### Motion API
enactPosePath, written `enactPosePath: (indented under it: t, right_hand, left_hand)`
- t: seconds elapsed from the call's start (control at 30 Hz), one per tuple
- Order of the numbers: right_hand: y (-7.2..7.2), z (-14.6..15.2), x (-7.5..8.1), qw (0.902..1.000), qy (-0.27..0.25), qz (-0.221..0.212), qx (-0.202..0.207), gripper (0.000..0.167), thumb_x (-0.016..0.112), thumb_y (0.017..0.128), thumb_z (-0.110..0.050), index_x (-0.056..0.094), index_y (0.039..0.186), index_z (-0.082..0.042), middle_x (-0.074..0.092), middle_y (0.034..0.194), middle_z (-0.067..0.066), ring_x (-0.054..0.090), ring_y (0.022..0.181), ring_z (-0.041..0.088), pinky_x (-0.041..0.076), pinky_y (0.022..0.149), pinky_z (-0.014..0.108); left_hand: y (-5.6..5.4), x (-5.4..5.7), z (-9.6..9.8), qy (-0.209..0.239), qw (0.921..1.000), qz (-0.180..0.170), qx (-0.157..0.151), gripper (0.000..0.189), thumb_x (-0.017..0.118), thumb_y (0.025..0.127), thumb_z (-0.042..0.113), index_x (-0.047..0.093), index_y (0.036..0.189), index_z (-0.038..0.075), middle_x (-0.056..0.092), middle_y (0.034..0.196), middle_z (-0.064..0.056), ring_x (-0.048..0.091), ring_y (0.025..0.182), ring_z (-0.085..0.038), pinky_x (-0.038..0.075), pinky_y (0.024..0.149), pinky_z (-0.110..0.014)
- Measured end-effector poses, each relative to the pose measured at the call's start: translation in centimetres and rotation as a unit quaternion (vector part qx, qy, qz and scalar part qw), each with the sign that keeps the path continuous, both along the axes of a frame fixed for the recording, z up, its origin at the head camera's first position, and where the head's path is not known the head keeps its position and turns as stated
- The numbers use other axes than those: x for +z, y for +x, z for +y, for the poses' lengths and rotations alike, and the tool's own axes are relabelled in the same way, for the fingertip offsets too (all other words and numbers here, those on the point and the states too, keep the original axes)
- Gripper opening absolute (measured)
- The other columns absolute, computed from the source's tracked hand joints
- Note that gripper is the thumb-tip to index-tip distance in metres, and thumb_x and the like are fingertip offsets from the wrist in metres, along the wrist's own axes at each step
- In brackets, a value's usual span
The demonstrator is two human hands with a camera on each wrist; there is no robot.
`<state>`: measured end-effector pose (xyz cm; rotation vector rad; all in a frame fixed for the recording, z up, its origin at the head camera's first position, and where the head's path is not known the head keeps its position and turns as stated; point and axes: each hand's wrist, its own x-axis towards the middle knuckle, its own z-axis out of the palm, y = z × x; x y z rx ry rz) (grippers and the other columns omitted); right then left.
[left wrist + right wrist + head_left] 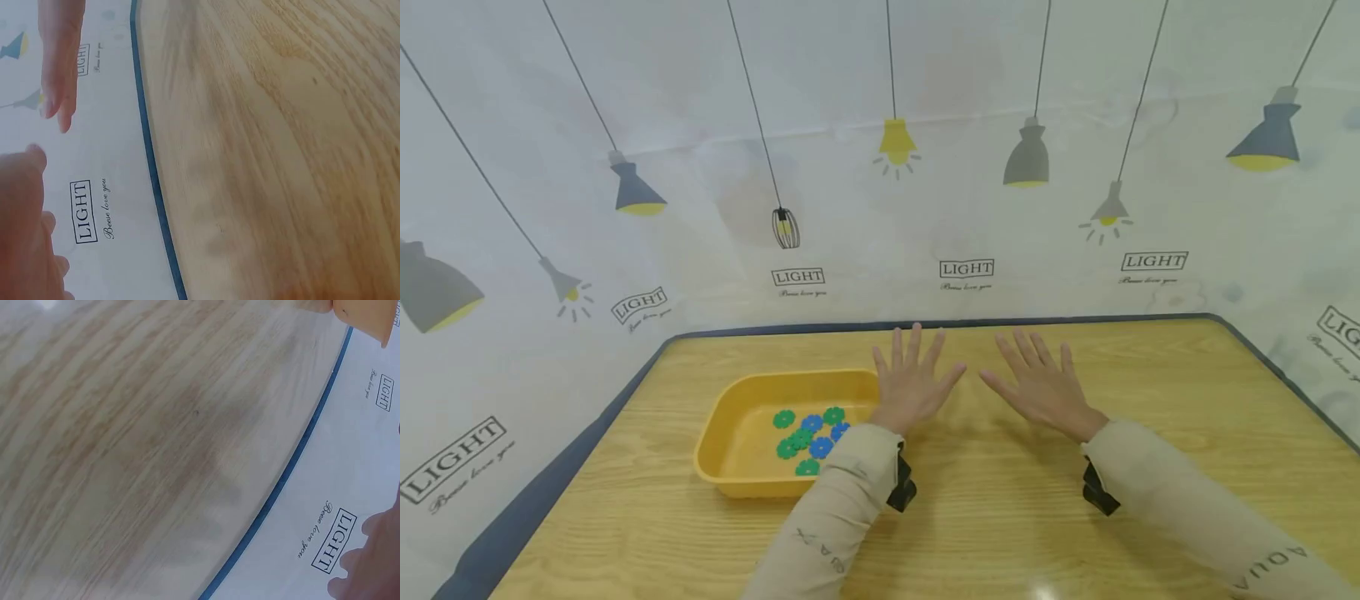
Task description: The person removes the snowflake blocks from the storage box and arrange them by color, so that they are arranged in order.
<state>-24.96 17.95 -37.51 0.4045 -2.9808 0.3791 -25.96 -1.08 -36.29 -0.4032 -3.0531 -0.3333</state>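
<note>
Both hands are held up over the wooden table with fingers spread. The left hand (912, 390) holds nothing and overlaps the right end of a yellow plastic basin (737, 477) in the head view. Inside the basin lie several green flower-shaped discs (784, 418) and blue flower-shaped discs (822, 447); the left sleeve hides part of that end. To the right, the right hand (1047, 392) is likewise without anything in it, its thumb pointing toward the left thumb across a gap. In the left wrist view, left fingers (22, 225) show at the edge; right fingers (378, 556) appear in the right wrist view.
The light wooden table (1000, 533) has a dark blue edge (820, 327) along its back and sides. Behind it hangs a pale sheet (850, 75) printed with lamps and the word LIGHT. A black wrist camera (902, 485) sits under the left cuff, another black device (1099, 490) under the right.
</note>
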Motion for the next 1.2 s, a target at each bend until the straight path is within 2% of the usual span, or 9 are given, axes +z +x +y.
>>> enactPosePath:
  t: [0.27, 0.4, 0.57, 0.67, 0.87, 1.03, 1.2]
  right_hand:
    - [0.6, 0.4, 0.2, 0.9997, 0.002, 0.017, 0.019, 0.074, 0.028, 0.088, -0.060, 0.020, 0.142, -0.009, 0.012, 0.144, 0.019, 0.006, 0.130, 0.038, -0.006, 0.096, 0.062]
    - [0.8, 0.4, 0.4, 0.9991, 0.004, 0.025, 0.034, 0.073, 0.030, 0.088, -0.058, 0.019, 0.142, -0.010, 0.012, 0.145, 0.018, 0.007, 0.130, 0.037, -0.005, 0.097, 0.061]
    - [1.0, 0.0, 0.9, 0.9984, 0.005, 0.030, 0.047, 0.072, 0.030, 0.088, -0.058, 0.018, 0.142, -0.011, 0.014, 0.145, 0.016, 0.010, 0.131, 0.035, -0.003, 0.097, 0.061]
    - [1.1, -0.4, 1.3, 0.9983, -0.003, 0.018, 0.056, 0.072, 0.030, 0.088, -0.058, 0.019, 0.142, -0.010, 0.015, 0.145, 0.016, 0.011, 0.130, 0.035, -0.003, 0.097, 0.061]
    - [1.3, -1.2, 2.3, 0.9949, -0.033, -0.035, 0.089, 0.071, 0.031, 0.089, -0.056, 0.022, 0.141, -0.009, 0.018, 0.143, 0.017, 0.012, 0.130, 0.037, 0.000, 0.098, 0.061]
    - [1.2, -2.1, 2.8, 0.9907, -0.053, -0.041, 0.119, 0.070, 0.033, 0.089, -0.055, 0.023, 0.141, -0.010, 0.020, 0.143, 0.015, 0.015, 0.130, 0.034, 0.002, 0.098, 0.061]
    - [0.8, -3.4, 3.6, 0.9846, -0.074, -0.050, 0.150, 0.072, 0.040, 0.087, -0.055, 0.023, 0.141, -0.011, 0.023, 0.143, 0.013, 0.017, 0.130, 0.032, 0.007, 0.098, 0.060]
  left_hand:
    - [-0.3, 0.8, -0.6, 0.020, 0.9995, -0.024, -0.002, 0.067, 0.019, 0.086, 0.064, 0.004, 0.142, 0.030, -0.007, 0.147, -0.002, -0.014, 0.131, -0.027, -0.010, 0.098, -0.057]
    - [-0.2, 1.4, -1.3, 0.022, 0.9995, -0.020, -0.005, 0.067, 0.019, 0.087, 0.063, 0.005, 0.142, 0.030, -0.004, 0.147, -0.002, -0.012, 0.131, -0.029, -0.008, 0.098, -0.058]
    - [-0.1, 2.2, -2.6, 0.002, 0.9999, -0.010, -0.003, 0.067, 0.019, 0.086, 0.064, 0.006, 0.143, 0.029, -0.004, 0.147, -0.002, -0.012, 0.131, -0.029, -0.007, 0.099, -0.057]
    - [-0.1, 2.5, -3.5, -0.014, 0.9999, -0.004, 0.002, 0.067, 0.020, 0.086, 0.064, 0.006, 0.142, 0.030, -0.004, 0.147, -0.002, -0.012, 0.131, -0.028, -0.006, 0.099, -0.057]
    - [-0.1, 2.8, -6.0, -0.032, 0.9993, 0.013, -0.009, 0.067, 0.026, 0.087, 0.061, 0.009, 0.143, 0.028, 0.000, 0.147, -0.003, -0.009, 0.132, -0.030, -0.006, 0.099, -0.058]
    - [0.2, 3.0, -8.7, -0.042, 0.9989, 0.004, -0.019, 0.066, 0.026, 0.088, 0.060, 0.008, 0.143, 0.028, -0.001, 0.147, -0.004, -0.009, 0.131, -0.031, -0.006, 0.099, -0.058]
    - [0.6, 3.7, -11.5, -0.029, 0.9993, -0.013, -0.020, 0.066, 0.028, 0.089, 0.057, 0.008, 0.143, 0.025, 0.000, 0.147, -0.007, -0.009, 0.131, -0.033, -0.006, 0.098, -0.059]
